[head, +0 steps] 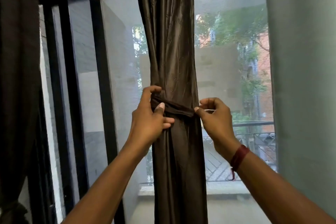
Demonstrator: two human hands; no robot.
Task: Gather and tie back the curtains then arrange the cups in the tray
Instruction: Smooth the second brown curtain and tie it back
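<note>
Window (232,60): fills the background. Gathered brown curtain (171,42): hangs through the centre from 12 to 6 o'clock. Second dark curtain (16,78): frame edge, 9 o'clock. Left hand (151,116): at the gathered curtain's 9 o'clock side, fingers curled, thumb pressed on the tie-back band (176,108) wrapped round the curtain. Right hand (214,116): at 3 o'clock, fingers curled, pinching the band's end and a thin white loop (209,110).

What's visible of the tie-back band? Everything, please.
The tie-back band is a dark brown fabric strip, creased, matching the curtain. It wraps the gathered curtain's front, dipping slightly to the right. The left hand grips its left end, thumb on top; the right hand pinches its right end, beside a thin white cord.
</note>
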